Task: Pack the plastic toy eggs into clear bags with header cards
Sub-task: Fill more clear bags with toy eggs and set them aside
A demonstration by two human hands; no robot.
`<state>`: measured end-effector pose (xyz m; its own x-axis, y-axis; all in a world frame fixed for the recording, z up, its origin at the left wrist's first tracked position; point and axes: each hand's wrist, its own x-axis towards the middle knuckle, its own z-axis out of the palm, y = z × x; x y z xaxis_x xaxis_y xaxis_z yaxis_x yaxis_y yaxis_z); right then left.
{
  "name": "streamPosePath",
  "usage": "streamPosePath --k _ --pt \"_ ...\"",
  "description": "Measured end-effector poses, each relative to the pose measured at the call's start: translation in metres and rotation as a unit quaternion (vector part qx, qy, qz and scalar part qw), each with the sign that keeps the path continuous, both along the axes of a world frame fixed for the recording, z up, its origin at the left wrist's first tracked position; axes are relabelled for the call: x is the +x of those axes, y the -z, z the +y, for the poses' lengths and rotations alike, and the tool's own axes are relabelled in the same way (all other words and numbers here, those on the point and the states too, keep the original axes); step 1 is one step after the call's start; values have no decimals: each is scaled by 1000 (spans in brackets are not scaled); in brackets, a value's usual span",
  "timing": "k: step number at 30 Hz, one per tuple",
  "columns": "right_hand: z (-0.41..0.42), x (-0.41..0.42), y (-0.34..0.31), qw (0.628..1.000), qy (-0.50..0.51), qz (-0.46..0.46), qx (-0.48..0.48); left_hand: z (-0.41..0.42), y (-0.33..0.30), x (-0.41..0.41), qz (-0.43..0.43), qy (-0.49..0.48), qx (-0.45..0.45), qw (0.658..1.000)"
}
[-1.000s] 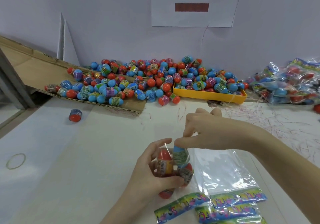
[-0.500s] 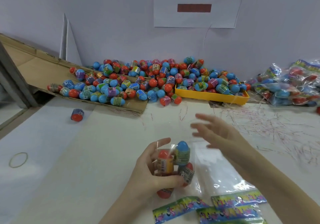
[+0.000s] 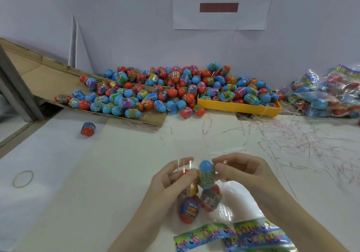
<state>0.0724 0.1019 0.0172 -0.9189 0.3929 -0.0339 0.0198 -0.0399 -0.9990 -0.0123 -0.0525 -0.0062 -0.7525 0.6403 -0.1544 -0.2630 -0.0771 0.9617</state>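
A clear bag (image 3: 209, 197) holding several blue-and-red toy eggs stands upright near the table's front. The topmost egg (image 3: 206, 172) has its blue end up. My left hand (image 3: 171, 181) grips the bag's left side and upper edge. On the opposite side, my right hand (image 3: 241, 172) pinches the upper edge beside the blue egg. Colourful header cards (image 3: 233, 234) on flat empty bags lie just in front of the held bag. A large heap of loose eggs (image 3: 165, 90) stretches along the wall.
A yellow tray (image 3: 239, 106) full of eggs sits at the back right, a cardboard sheet (image 3: 48, 78) slopes down at the back left. Packed bags (image 3: 329, 94) pile at the far right. One stray egg (image 3: 88, 129) and a rubber band (image 3: 23, 178) lie left. Thin red strands (image 3: 302, 140) litter the right.
My right hand let go of the blue egg, lifted away open, then came back down and took the bag's upper edge. The left hand kept holding the bag.
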Motion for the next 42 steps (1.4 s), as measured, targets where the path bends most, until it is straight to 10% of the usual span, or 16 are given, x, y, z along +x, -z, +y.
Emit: streamPosePath --k 16,42 --pt "7 10 -6 997 -71 -13 -7 -5 2 1 168 -88 -41 981" --pt "-5 10 -4 999 21 30 13 -2 -2 4 88 -142 -5 986"
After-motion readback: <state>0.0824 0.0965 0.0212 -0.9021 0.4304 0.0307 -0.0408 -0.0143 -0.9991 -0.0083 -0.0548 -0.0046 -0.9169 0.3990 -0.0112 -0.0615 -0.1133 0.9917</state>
